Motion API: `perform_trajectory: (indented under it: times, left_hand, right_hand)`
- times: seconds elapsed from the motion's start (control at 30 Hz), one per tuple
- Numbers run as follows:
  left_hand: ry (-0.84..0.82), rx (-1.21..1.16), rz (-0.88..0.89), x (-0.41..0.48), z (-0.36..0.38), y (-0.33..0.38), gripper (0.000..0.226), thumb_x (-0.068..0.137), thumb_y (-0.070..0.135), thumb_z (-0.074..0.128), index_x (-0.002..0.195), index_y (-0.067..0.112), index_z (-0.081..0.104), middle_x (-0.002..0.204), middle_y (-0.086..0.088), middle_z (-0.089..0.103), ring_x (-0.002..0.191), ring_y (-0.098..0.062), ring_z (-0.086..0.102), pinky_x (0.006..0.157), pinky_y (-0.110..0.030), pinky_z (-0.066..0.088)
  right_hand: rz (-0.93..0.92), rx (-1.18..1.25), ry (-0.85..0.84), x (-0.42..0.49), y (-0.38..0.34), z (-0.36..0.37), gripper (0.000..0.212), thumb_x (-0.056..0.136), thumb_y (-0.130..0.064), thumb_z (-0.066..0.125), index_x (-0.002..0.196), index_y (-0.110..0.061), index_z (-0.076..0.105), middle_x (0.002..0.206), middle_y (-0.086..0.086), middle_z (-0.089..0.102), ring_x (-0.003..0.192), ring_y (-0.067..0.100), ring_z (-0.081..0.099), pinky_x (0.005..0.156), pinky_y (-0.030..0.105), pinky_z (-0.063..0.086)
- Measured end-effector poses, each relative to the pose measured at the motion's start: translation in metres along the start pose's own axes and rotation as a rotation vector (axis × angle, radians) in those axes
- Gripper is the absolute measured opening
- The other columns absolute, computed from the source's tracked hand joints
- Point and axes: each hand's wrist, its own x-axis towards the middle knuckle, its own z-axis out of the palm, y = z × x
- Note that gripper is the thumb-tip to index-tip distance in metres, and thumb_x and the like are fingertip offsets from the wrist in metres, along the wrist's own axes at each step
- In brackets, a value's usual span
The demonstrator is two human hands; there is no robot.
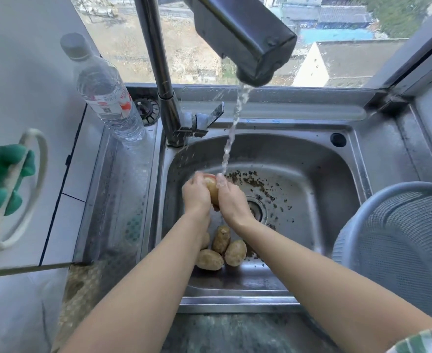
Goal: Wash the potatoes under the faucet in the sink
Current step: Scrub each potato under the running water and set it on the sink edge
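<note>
Tan potato [212, 191], long axis near-to-far, clasped between my left hand [195, 196] and right hand [232, 201]; stream [231, 137] strikes its far end.

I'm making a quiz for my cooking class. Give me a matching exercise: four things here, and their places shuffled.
1 plastic bottle
2 mesh basket
3 green glove
4 held potato

A on a white ring, far left
B right of the sink
C between left hand and right hand, under the water
D at the sink's back-left corner

Pairs: 1-D, 2-B, 3-A, 4-C
</note>
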Motion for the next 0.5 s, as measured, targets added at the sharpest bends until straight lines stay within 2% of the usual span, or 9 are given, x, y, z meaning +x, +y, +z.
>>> perform_trajectory:
  times: [0.1, 0.17, 0.2, 0.27, 0.37, 0.43, 0.5]
  left_hand:
    - [-0.191, 0.214, 0.307, -0.009, -0.009, -0.007, 0.028, 0.098, 0.035, 0.05, 0.096, 0.009, 0.059, 0.087, -0.007, 0.062, 0.077, -0.017, 0.059, 0.067, -0.025, 0.046]
    - [-0.207, 0.406, 0.44, -0.015, -0.014, -0.011, 0.024, 0.095, 0.037, 0.056, 0.104, 0.015, 0.054, 0.093, -0.001, 0.062, 0.08, -0.011, 0.058, 0.064, -0.014, 0.042]
    - [-0.152, 0.48, 0.456, -0.014, -0.014, -0.012, 0.025, 0.096, 0.039, 0.054, 0.106, 0.017, 0.053, 0.094, 0.001, 0.062, 0.081, -0.01, 0.058, 0.064, -0.015, 0.04]
    - [0.004, 0.572, 0.415, -0.009, -0.012, -0.012, 0.037, 0.099, 0.044, 0.043, 0.106, 0.012, 0.058, 0.095, -0.002, 0.064, 0.086, -0.018, 0.059, 0.071, -0.027, 0.041]
    - [0.168, 0.505, 0.225, 0.004, -0.009, -0.004, 0.056, 0.103, 0.039, 0.024, 0.104, 0.003, 0.066, 0.103, -0.015, 0.068, 0.1, -0.032, 0.061, 0.087, -0.038, 0.046]
    - [0.113, 0.529, 0.237, 0.003, -0.013, -0.002, 0.058, 0.103, 0.041, 0.021, 0.11, 0.004, 0.065, 0.107, -0.011, 0.066, 0.103, -0.029, 0.059, 0.091, -0.037, 0.044]
    - [-0.037, 0.631, 0.37, -0.001, -0.02, -0.005, 0.05, 0.1, 0.051, 0.029, 0.109, 0.011, 0.06, 0.102, -0.003, 0.066, 0.096, -0.023, 0.06, 0.083, -0.034, 0.041]
  right_hand:
    - [0.114, 0.038, -0.033, 0.009, -0.007, -0.005, 0.052, 0.101, -0.038, 0.023, 0.086, -0.005, 0.062, 0.07, 0.01, 0.059, 0.054, 0.017, 0.048, 0.052, 0.028, 0.035]
    - [0.126, 0.013, -0.036, 0.014, -0.009, -0.009, 0.051, 0.101, -0.035, 0.024, 0.093, -0.001, 0.061, 0.072, 0.011, 0.059, 0.055, 0.018, 0.047, 0.052, 0.03, 0.034]
    - [0.102, 0.001, -0.025, 0.014, -0.009, -0.009, 0.053, 0.1, -0.037, 0.024, 0.092, -0.002, 0.063, 0.074, 0.011, 0.061, 0.059, 0.02, 0.05, 0.057, 0.032, 0.037]
    - [-0.013, -0.063, -0.007, 0.008, -0.011, -0.008, 0.052, 0.101, -0.041, 0.025, 0.087, -0.01, 0.065, 0.082, 0.01, 0.067, 0.074, 0.023, 0.059, 0.071, 0.034, 0.043]
    - [-0.217, -0.268, 0.044, -0.004, -0.008, -0.003, 0.056, 0.095, -0.058, 0.027, 0.08, -0.016, 0.061, 0.088, 0.01, 0.07, 0.084, 0.029, 0.063, 0.076, 0.039, 0.049]
    - [-0.221, -0.309, 0.092, -0.001, -0.005, -0.005, 0.064, 0.093, -0.062, 0.023, 0.08, -0.015, 0.065, 0.088, 0.01, 0.071, 0.084, 0.029, 0.064, 0.076, 0.041, 0.051]
    - [-0.111, -0.271, 0.084, 0.005, -0.003, -0.01, 0.071, 0.097, -0.056, 0.019, 0.083, -0.01, 0.072, 0.087, 0.009, 0.073, 0.083, 0.028, 0.065, 0.08, 0.041, 0.052]
